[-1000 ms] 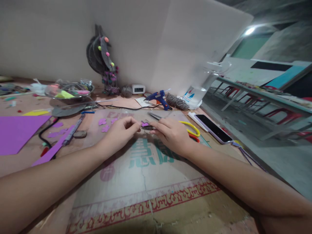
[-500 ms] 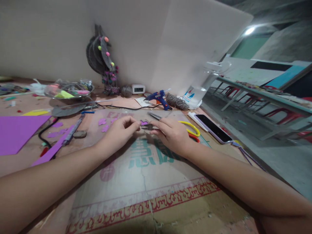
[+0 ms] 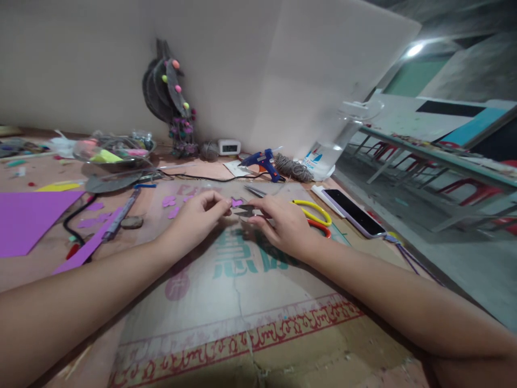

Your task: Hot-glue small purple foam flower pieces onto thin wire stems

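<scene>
A small purple craft-sheet piece (image 3: 237,202) is pinched between the thumb and fingertips of my left hand (image 3: 204,215). My right hand (image 3: 285,223) is closed on small scissors, whose dark metal blades (image 3: 244,211) point left just below the purple piece; their handles are hidden by my fingers. Behind my right hand lies a pointed metal tip (image 3: 254,191). A yellow handle loop (image 3: 313,212) and an orange handle loop (image 3: 320,227) stick out to its right. Purple cut-out petals (image 3: 169,201) lie just beyond my left hand.
A printed plastic-covered cardboard (image 3: 194,323) lies beneath my hands. Behind it are a blue glue gun (image 3: 262,161), grey yarn (image 3: 293,168) and a small white clock (image 3: 229,147). A phone (image 3: 355,213) rests at right; a purple sheet (image 3: 36,221) and marker (image 3: 121,215) at left.
My right thumb and fingers have spread a little, and the scissor blades look further apart. The purple piece has shifted slightly left. My left hand has barely moved.
</scene>
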The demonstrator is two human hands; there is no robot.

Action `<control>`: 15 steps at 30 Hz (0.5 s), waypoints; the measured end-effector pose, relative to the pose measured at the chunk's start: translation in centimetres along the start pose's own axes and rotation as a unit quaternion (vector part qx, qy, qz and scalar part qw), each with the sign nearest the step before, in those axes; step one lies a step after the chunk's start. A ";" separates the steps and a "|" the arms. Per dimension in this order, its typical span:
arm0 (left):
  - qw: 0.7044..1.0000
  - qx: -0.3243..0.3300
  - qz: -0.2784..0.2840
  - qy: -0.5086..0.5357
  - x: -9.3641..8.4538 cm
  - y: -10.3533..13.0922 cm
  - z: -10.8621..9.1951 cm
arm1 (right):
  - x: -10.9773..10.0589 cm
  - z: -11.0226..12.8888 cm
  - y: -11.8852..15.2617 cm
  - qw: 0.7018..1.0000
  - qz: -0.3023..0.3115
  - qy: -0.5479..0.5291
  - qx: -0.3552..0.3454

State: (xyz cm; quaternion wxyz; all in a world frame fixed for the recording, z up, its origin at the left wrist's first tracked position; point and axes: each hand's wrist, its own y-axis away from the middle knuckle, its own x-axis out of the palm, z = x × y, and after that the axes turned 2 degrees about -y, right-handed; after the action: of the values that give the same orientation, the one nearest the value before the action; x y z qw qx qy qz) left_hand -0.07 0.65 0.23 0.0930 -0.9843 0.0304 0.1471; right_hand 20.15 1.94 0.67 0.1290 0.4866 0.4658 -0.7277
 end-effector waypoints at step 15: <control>0.998 0.011 0.059 -0.004 0.1 0.1 -0.2 | 0.2 0.1 0.1 0.998 -0.042 -0.039 -0.008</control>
State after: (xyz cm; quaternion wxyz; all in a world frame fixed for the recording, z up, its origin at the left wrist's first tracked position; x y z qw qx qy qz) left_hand 0.06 0.49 0.37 0.0949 -0.9791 0.0893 0.1561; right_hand 20.02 1.85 0.49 0.1199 0.4368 0.4862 -0.7473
